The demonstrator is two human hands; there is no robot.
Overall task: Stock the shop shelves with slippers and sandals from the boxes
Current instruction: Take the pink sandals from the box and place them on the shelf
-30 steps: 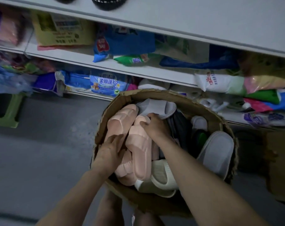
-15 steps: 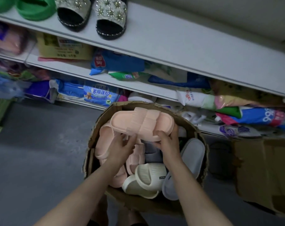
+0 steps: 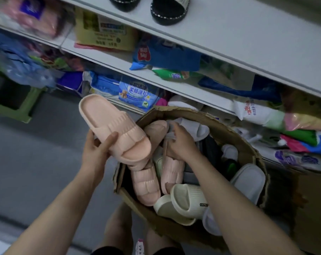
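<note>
Caught at the unpacking step: drawing stock out of the cardboard box [image 3: 229, 129], with this pair not yet shelved.

- Noted the left hand [image 3: 96, 153] gripping a pink slipper [image 3: 115, 126], thumb across the ribbed strap and fingers [image 3: 90, 139] wrapped under the sole.
- Placed that slipper footbed up and tilted, clear of the box, just beside its left rim and above the floor [image 3: 36, 162].
- Found the right hand [image 3: 183, 144] down inside the box, its fingers curled onto the edge of a grey slipper [image 3: 198, 131]. Could not tell how firm that hold was.
- Logged in the box: more pink slippers [image 3: 146, 184], a cream pair [image 3: 185, 203] and a white slipper [image 3: 248, 181].
- Saw black-soled sandals [image 3: 167, 11] standing on the top shelf [image 3: 248, 43].
- Marked the lower shelves as crowded with soft packets [image 3: 134, 92].

Judged the work as pairing up: hunting the mate for the slipper in hand. Reckoned the next move called for:

- shifting the grey slipper aside;
- picking out a pink one for the opposite foot;
- lifting both to the top shelf, probably to the stretch right of the sandals;
- setting them side by side, toes matched.
</note>
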